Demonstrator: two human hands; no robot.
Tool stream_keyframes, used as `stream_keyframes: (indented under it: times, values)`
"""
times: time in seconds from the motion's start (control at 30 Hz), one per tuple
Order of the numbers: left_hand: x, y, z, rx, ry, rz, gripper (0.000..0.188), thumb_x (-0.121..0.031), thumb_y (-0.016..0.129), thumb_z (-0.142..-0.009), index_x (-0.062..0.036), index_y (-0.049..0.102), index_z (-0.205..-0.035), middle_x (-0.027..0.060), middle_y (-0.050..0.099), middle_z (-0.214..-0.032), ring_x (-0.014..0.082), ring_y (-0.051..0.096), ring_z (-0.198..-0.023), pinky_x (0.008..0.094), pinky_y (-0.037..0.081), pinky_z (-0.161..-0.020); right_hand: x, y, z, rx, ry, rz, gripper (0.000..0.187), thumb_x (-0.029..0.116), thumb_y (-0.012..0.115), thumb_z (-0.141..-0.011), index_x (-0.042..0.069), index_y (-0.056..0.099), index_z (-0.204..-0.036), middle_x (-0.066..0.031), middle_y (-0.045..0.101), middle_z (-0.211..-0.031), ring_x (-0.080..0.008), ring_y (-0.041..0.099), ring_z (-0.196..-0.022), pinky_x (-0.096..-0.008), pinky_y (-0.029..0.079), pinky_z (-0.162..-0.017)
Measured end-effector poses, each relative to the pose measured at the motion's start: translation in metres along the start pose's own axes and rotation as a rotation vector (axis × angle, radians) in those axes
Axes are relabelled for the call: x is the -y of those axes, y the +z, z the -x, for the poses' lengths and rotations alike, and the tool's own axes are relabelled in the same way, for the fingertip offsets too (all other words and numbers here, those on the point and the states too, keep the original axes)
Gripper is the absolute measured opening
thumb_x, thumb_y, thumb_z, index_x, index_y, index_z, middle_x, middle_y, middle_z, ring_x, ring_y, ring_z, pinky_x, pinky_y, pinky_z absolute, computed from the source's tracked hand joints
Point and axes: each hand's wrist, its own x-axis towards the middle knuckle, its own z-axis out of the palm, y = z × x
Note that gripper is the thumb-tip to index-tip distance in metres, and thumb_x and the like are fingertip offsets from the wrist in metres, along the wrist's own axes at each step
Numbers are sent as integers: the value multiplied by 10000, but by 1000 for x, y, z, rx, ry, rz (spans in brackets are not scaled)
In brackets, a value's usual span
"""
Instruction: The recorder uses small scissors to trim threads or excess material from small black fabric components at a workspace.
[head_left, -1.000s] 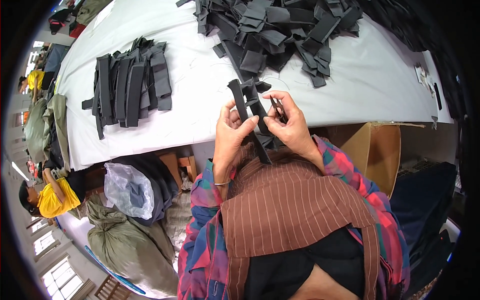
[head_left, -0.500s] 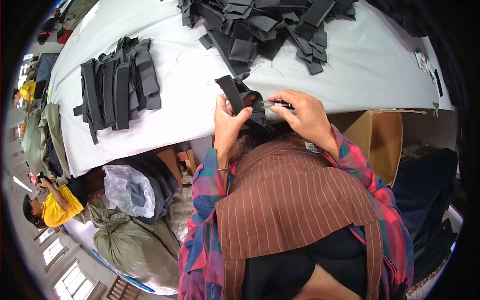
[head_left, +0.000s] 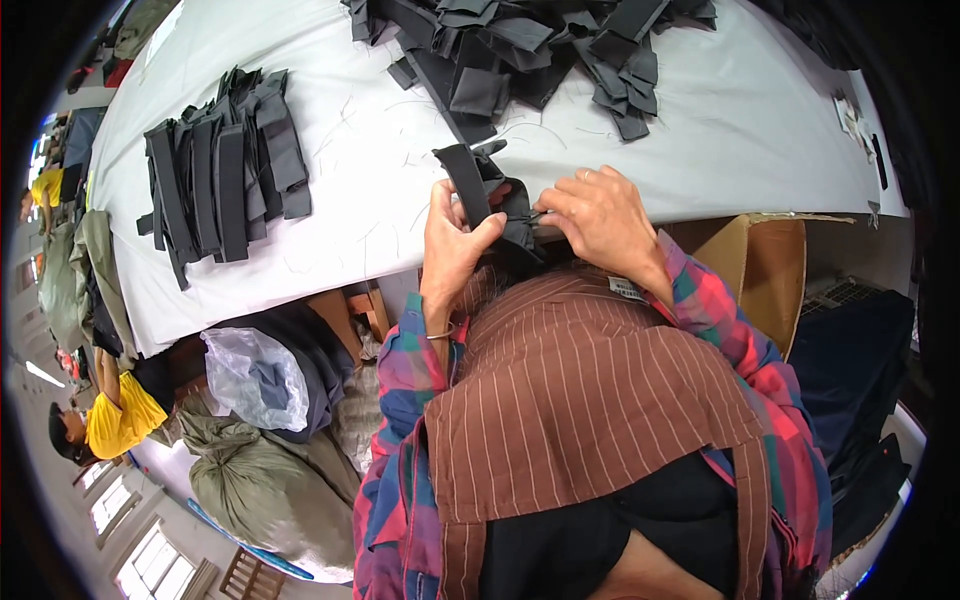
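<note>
Just over the table's front edge, my left hand (head_left: 458, 240) is closed around a dark grey fabric strip (head_left: 465, 185), thumb in front. The strip is folded and looped, with its free end standing up past my fingers. Close on its right, my right hand (head_left: 603, 222) is closed, with its thumb and fingertips pinched together at the edge of the cloth. The small thread snips it held half a second ago are now mostly covered by the fingers; a thin grey tip shows against the strip.
On the white-covered table (head_left: 345, 210) lie a neat row of dark strips (head_left: 220, 180) at left and a loose heap (head_left: 530, 50) at the back. Loose threads are scattered between. A cardboard box (head_left: 775, 270) stands below right, stuffed sacks (head_left: 262, 490) below left. A person in yellow (head_left: 122, 415) is farther left.
My right fingers have curled in and moved slightly left, against the cloth; the snips' blades and black handle, plain before, are now largely hidden. My left hand still holds the strip.
</note>
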Motion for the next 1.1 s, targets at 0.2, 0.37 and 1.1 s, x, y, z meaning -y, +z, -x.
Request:
stream_keyframes:
  times: [0.2,0.37,1.1]
  values:
    - [-3,-6,0,39,-50,-56,471,0,663,-771,-13,389,-1155,123,630,-1024,114,588,-858,244,492,-745,-31,3,-16,90,-230,-66,118,217,701,-762,163,648,-853,36,592,-738,-183,567,-765,-336,398,-682]
    - [-1,-9,-4,54,-32,-29,480,-6,660,-757,-14,396,-1158,116,628,-1035,109,576,-873,250,481,-767,-42,4,-28,160,-351,-163,115,199,709,-750,166,671,-853,38,573,-729,-180,529,-731,-314,363,-655]
    - [-5,-6,-5,47,-79,-113,486,20,669,-739,-20,412,-1150,51,619,-904,61,553,-763,205,457,-671,-42,-7,-40,303,-371,-146,94,209,695,-774,160,663,-847,31,616,-764,-182,567,-812,-332,394,-706]
